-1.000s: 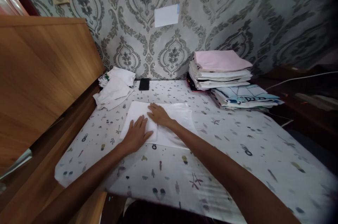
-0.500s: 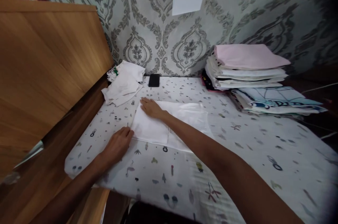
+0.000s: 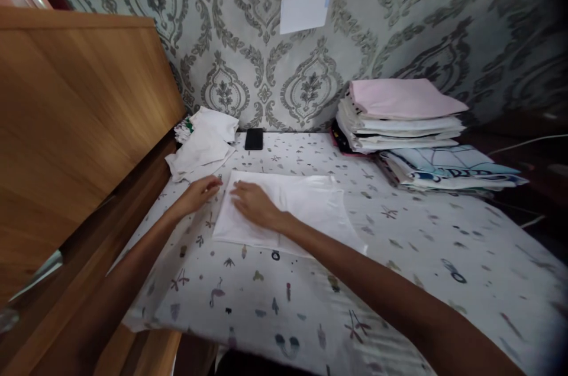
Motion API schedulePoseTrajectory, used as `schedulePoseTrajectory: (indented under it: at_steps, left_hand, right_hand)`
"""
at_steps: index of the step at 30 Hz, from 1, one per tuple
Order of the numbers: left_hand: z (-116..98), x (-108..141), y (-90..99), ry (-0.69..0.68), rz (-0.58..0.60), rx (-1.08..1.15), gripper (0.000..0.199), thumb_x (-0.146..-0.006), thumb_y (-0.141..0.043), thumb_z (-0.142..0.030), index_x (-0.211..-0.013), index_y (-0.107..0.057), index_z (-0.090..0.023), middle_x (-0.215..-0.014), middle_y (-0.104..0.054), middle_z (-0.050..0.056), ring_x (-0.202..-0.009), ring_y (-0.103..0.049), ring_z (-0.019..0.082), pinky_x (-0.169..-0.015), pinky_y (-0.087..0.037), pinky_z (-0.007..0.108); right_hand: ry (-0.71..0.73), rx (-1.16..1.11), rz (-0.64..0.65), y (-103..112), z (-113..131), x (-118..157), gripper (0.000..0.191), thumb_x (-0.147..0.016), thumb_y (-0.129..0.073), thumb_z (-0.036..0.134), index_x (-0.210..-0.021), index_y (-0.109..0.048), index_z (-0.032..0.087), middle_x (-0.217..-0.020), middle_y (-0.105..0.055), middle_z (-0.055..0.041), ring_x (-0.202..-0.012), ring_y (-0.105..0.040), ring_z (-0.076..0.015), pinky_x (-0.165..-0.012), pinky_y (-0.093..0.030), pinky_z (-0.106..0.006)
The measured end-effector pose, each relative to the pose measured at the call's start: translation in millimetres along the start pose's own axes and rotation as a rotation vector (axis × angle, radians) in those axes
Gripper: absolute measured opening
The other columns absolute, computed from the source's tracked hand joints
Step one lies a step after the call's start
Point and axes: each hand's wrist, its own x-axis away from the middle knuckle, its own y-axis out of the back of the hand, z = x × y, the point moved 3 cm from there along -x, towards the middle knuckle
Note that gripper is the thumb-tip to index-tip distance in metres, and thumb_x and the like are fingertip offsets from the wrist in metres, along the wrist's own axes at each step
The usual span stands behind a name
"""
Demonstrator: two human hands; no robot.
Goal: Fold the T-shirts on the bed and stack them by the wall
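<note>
A white garment (image 3: pixel 306 198), folded over at its left part, lies flat on the patterned cloth (image 3: pixel 248 317). My right hand (image 3: pixel 255 204) is over the folded left part, fingers stretched out and a little smeared by motion; whether it presses down I cannot tell. Just off the garment's upper left edge is my left hand (image 3: pixel 199 194), its fingers loosely bent and apart from the thumb, with nothing in it.
A black phone (image 3: pixel 254 139) lies by the wall. Crumpled white clothes (image 3: pixel 202 148) sit at the back left beside a wooden cabinet (image 3: pixel 89 116). Folded clothes (image 3: pixel 403 101) are stacked at the back right, with another folded pile (image 3: pixel 452 166) in front.
My left hand has moved up and away from the garment's lower left corner to its upper left side. My right hand has slid down slightly over the folded part. The view has shifted a little.
</note>
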Motion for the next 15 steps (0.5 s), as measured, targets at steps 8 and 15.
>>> schedulePoseTrajectory:
  at_steps: [8,15]
  left_hand:
    - [25.6,-99.2,-24.9,-0.021,0.039,-0.105,0.024,-0.081,-0.05,-0.024,-0.095,-0.068,-0.017,-0.09,-0.069,0.004,-0.083,-0.059,0.018,-0.078,-0.044,0.028]
    - [35.3,-108.2,-26.1,-0.035,0.087,-0.129,0.019,-0.079,-0.052,-0.024,-0.092,-0.065,-0.019,-0.083,-0.065,0.002,-0.078,-0.057,0.018,-0.073,-0.043,0.027]
  right_hand:
    - [0.23,0.052,0.232,-20.2,41.3,56.0,0.043,-0.102,-0.047,0.033,-0.142,-0.054,0.017,-0.154,-0.045,-0.0152,-0.148,-0.032,-0.0254,-0.122,-0.019,-0.05]
    - [0.26,0.082,0.225,-16.6,40.2,56.1,0.042,-0.103,-0.046,0.038,-0.141,-0.056,0.024,-0.155,-0.045,-0.013,-0.149,-0.031,-0.0259,-0.121,-0.019,-0.052]
